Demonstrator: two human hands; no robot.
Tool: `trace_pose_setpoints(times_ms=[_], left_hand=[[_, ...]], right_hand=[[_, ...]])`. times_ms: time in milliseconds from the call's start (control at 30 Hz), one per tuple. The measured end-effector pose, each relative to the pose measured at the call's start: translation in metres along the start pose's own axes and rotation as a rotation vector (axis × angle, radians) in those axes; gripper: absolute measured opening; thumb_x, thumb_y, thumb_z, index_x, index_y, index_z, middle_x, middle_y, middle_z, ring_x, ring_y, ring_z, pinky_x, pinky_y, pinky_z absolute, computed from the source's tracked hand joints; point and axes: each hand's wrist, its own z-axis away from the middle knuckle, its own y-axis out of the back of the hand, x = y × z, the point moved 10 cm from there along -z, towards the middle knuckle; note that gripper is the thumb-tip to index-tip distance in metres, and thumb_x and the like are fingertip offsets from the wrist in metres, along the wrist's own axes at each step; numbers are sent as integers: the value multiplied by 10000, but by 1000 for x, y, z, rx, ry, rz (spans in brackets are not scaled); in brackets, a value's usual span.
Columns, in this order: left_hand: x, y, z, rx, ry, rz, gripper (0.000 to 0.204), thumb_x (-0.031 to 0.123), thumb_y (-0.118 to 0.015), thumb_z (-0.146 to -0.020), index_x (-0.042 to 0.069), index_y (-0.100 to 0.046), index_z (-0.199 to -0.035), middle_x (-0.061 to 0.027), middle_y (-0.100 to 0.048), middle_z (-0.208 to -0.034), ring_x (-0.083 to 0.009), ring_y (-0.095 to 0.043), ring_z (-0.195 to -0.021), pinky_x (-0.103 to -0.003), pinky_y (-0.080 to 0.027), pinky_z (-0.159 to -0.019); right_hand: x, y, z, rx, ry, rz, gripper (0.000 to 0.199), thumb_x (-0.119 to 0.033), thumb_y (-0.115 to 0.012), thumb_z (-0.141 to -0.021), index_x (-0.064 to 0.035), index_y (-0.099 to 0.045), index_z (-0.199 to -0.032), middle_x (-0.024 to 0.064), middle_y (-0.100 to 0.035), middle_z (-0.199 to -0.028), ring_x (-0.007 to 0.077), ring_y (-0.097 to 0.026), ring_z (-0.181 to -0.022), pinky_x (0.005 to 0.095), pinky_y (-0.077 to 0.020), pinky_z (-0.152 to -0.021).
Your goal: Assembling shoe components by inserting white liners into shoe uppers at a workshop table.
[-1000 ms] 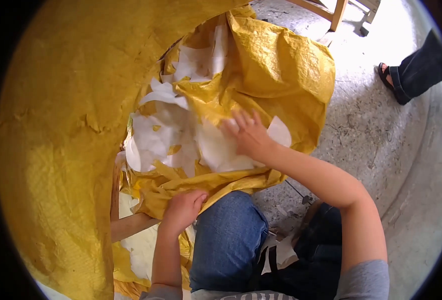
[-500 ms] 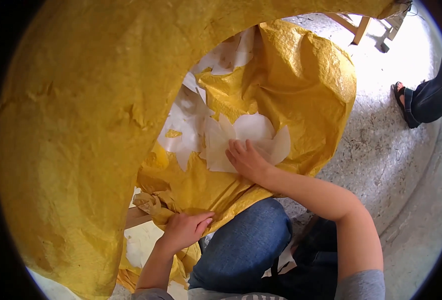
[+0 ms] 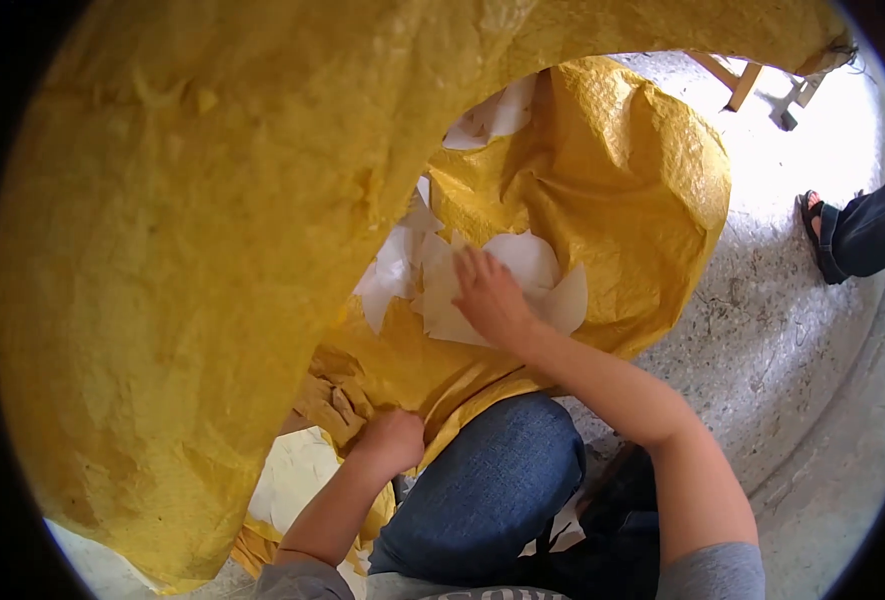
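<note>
From the head camera we look down at a big yellow paper shell [image 3: 212,280]. It has grown in the picture since a moment ago. Now its near wall fills the whole left side and curves over the top, so the hole we look through is smaller. We think we have leaned in closer, or the shell has been tipped toward us.

Our right hand [image 3: 487,295] has slid nearer to us along the inner wall. It now lies flat with spread fingers on a white paper patch [image 3: 532,265]. It is pressing, not gripping anything. We think the patch is being smoothed down onto the yellow skin.

Our left hand [image 3: 392,440] has moved too. It is curled tight at the lower rim of the shell, just above our knee in blue jeans [image 3: 492,490]. It looks closed on the crumpled yellow edge [image 3: 337,400], holding the shell steady.

The shell looks thin, wrinkly and a bit shiny. More white pieces [image 3: 397,265] are stuck on the inside, left of the right hand and higher up near the top of the hole. Some corners look loose.

The shell rests on the grey floor [image 3: 762,340]. At the right edge stands another person's foot in a sandal [image 3: 817,225], well away from our hands.
</note>
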Motion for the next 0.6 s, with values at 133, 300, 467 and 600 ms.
trace_pose_setpoints(times_ms=[133, 300, 467, 600], left_hand=[[10, 87, 18, 581, -41, 124, 265, 114, -498, -795, -39, -554, -1004, -246, -577, -843, -407, -556, -706, -437, -464, -643], [-30, 156, -61, 805, -80, 584, 443, 137, -417, -868, 17, -386, -1294, -205, -499, -1201, -362, -491, -1081, -389, -407, -895], [-40, 163, -164, 534, -12, 794, 565, 211, -571, -772, 93, -400, -1297, -145, -542, -1160, -275, -537, -1004, -337, -430, -867], [-40, 191, -164, 717, -54, 660, 509, 111, -596, -732, 67, -441, -1215, -130, -575, -1037, -231, -559, -856, -321, -463, -753]], right_hand=[[69, -30, -6, -239, -692, -437, 460, -75, -643, -673, -41, -484, -1104, 144, -544, -1039, 325, -533, -817, 366, -439, -692], [27, -20, -10, 104, -194, -400, 318, -35, -597, -667, -52, -532, -978, 150, -585, -864, 325, -556, -703, 378, -448, -644], [25, -36, -2, -86, -268, -583, 240, -26, -558, -673, -18, -554, -913, 186, -601, -802, 368, -570, -738, 417, -449, -628], [25, -30, -2, -35, -245, -524, 245, -5, -531, -663, -38, -549, -905, 175, -605, -774, 357, -578, -725, 393, -452, -625]])
